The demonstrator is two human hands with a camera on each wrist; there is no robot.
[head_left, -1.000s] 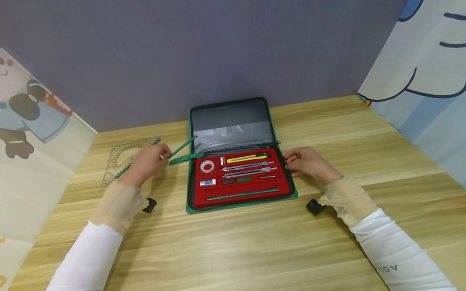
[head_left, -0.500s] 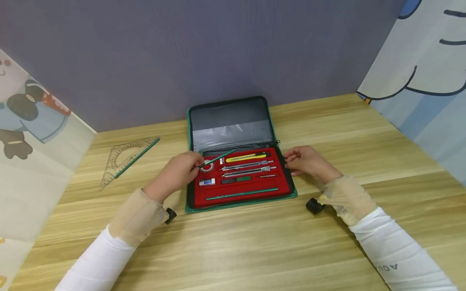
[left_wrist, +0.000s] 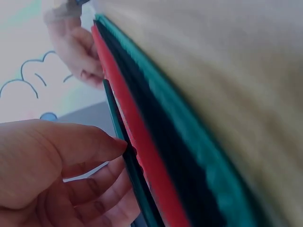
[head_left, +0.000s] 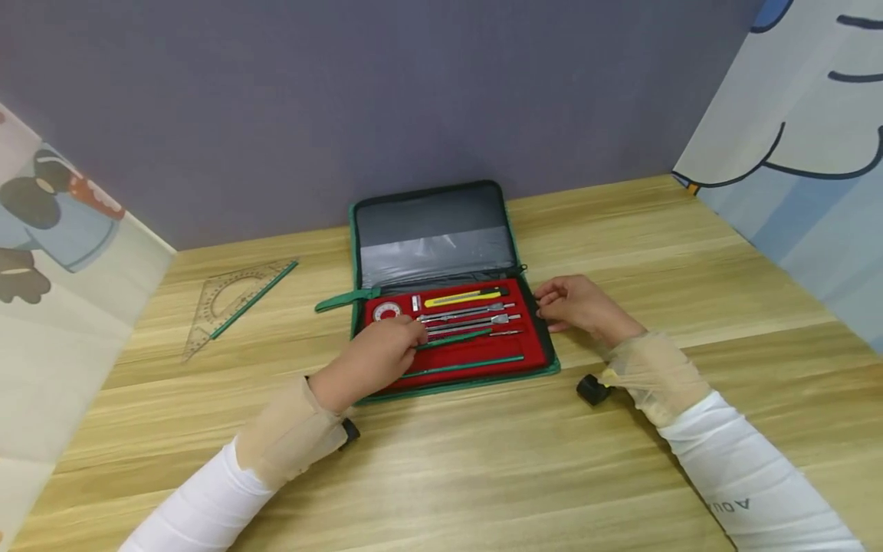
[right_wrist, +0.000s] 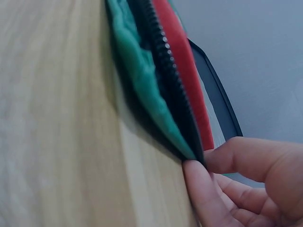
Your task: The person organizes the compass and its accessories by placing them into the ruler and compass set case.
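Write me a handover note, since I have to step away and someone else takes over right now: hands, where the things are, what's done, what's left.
Left hand: over the red tray of the open case, a green pencil in its grip, low across the middle slots.
Right hand: fingers on the case's right edge, steadying it.
Done: a second green pencil lies in the long front slot; yellow cutter and compasses sit in theirs.
Left: pencil probably still needs seating; clear set square lies on the table, left of the case.

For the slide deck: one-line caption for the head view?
Left hand holds a green pencil over the open case's red tray; right hand touches its right edge.
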